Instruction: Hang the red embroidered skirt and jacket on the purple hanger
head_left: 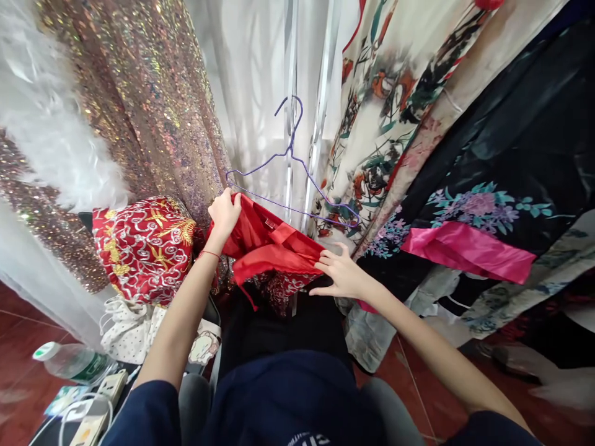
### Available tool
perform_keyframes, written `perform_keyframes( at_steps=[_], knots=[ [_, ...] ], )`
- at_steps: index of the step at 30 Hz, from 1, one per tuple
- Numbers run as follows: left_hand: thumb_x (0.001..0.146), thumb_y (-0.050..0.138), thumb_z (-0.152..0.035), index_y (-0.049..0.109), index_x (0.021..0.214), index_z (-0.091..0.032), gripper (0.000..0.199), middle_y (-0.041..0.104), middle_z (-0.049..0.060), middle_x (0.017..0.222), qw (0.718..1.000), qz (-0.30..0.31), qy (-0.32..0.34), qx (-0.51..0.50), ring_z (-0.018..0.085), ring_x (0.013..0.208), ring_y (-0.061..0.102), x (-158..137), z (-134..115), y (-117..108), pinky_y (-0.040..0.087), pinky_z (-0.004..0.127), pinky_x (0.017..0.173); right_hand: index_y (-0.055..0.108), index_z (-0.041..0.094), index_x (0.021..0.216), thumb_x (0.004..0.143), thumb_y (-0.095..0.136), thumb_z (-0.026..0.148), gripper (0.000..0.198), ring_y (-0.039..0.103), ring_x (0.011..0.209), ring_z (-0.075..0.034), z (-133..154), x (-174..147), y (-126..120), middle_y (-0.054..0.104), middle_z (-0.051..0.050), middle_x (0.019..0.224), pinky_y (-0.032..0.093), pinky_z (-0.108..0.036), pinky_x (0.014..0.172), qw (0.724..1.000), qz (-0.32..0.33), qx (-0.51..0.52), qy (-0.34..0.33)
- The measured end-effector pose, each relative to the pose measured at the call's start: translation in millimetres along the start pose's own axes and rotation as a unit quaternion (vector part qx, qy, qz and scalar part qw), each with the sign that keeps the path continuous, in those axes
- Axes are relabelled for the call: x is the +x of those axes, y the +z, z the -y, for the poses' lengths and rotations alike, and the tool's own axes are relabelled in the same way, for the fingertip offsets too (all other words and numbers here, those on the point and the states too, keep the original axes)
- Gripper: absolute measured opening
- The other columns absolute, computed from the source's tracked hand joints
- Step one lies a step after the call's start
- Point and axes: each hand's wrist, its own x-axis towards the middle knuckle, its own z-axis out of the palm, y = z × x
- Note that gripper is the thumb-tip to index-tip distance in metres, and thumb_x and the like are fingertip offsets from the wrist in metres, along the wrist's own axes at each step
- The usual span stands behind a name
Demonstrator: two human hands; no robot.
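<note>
A red satin garment (272, 254) with a small label inside its upper edge is stretched between my hands over my lap. My left hand (225, 214) grips its upper left corner, fingers closed on the cloth. At the right end, my right hand (341, 272) pinches the edge between thumb and fingers, some fingers spread. Just beyond the garment is a purple wire hanger (292, 155), its hook pointing up; its lower bar passes behind the cloth's top edge, and I cannot tell whether they touch. Patterned silver-and-red fabric shows below the satin.
Left stand a red embroidered bundle (144, 248), a dotted white cloth bag (127, 331), a plastic bottle (74, 362) and power strips (95, 415) with cables. Sequined fabric (149, 93), a floral white garment (376, 105) and a black flowered garment (525, 142) hang around. Pink fabric (469, 251) lies right.
</note>
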Motion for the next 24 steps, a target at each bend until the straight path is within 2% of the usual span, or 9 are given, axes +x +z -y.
perform_keyframes(
  at_steps=[3,6,9,11,13,19,21,24],
  knots=[
    [0.098,0.038,-0.04,0.06,0.126,-0.02,0.041,0.074,0.015,0.105,0.999,0.023,0.042,0.016,0.031,0.098,0.069,-2,-3,13,0.047,0.037,0.082,0.071,0.018,0.099,0.091,0.059,0.024,0.016,0.061,0.096,-0.025,-30,-14,-2,0.072,-0.008,0.086,0.024,-0.054,0.105,0.999,0.013,-0.03,0.01],
    [0.098,0.037,-0.031,0.047,0.144,-0.023,0.047,0.075,0.013,0.102,0.991,0.042,0.126,0.027,0.028,0.096,0.07,-6,-14,21,0.046,0.034,0.081,0.07,0.019,0.107,0.087,0.052,0.01,0.029,0.063,0.096,-0.023,-55,-23,-9,0.074,-0.009,0.095,0.031,-0.047,0.1,0.999,0.017,-0.027,0.025],
    [0.101,0.033,-0.036,0.041,0.15,-0.027,0.05,0.075,0.011,0.105,0.97,0.065,0.233,0.017,0.027,0.097,0.071,-4,-24,28,0.046,0.033,0.079,0.069,0.02,0.116,0.091,0.047,0.011,0.034,0.065,0.1,-0.023,-73,-31,-19,0.074,-0.01,0.108,0.039,-0.04,0.09,0.999,0.018,-0.011,0.047],
    [0.102,0.03,-0.047,0.048,0.145,-0.027,0.051,0.075,0.011,0.106,0.951,0.094,0.294,0.014,0.028,0.096,0.071,-3,-30,32,0.046,0.033,0.078,0.066,0.024,0.126,0.094,0.044,0.015,0.039,0.066,0.099,-0.022,-80,-38,-26,0.072,-0.009,0.114,0.041,-0.038,0.085,0.998,0.026,0.013,0.053],
    [0.1,0.03,-0.057,0.054,0.139,-0.026,0.055,0.075,0.012,0.103,0.937,0.121,0.326,0.02,0.028,0.094,0.071,-3,-34,36,0.046,0.033,0.076,0.062,0.028,0.133,0.097,0.042,0.019,0.042,0.066,0.096,-0.021,-85,-46,-30,0.07,-0.007,0.114,0.044,-0.036,0.084,0.998,0.023,0.038,0.052],
    [0.099,0.032,-0.062,0.062,0.12,-0.023,0.053,0.075,0.012,0.095,0.939,0.121,0.322,0.035,0.027,0.089,0.07,-17,-45,40,0.041,0.03,0.07,0.07,0.026,0.122,0.1,0.042,0.026,0.035,0.067,0.099,-0.023,-90,-59,-42,0.074,-0.008,0.108,0.047,-0.039,0.089,0.991,-0.099,0.088,0.033],
    [0.098,0.034,-0.064,0.064,0.115,-0.022,0.054,0.075,0.013,0.093,0.94,0.113,0.318,0.047,0.028,0.088,0.07,-24,-48,37,0.039,0.03,0.068,0.071,0.026,0.12,0.101,0.042,0.029,0.034,0.068,0.095,-0.022,-91,-58,-48,0.077,-0.007,0.107,0.048,-0.038,0.087,0.988,-0.112,0.108,0.021],
    [0.096,0.037,-0.065,0.065,0.111,-0.023,0.053,0.075,0.014,0.093,0.935,0.111,0.327,0.074,0.029,0.087,0.071,-33,-52,29,0.038,0.03,0.066,0.073,0.025,0.116,0.101,0.042,0.033,0.034,0.065,0.082,-0.022,-93,-54,-55,0.078,-0.007,0.106,0.049,-0.037,0.079,0.986,-0.114,0.113,0.046]
  ],
)
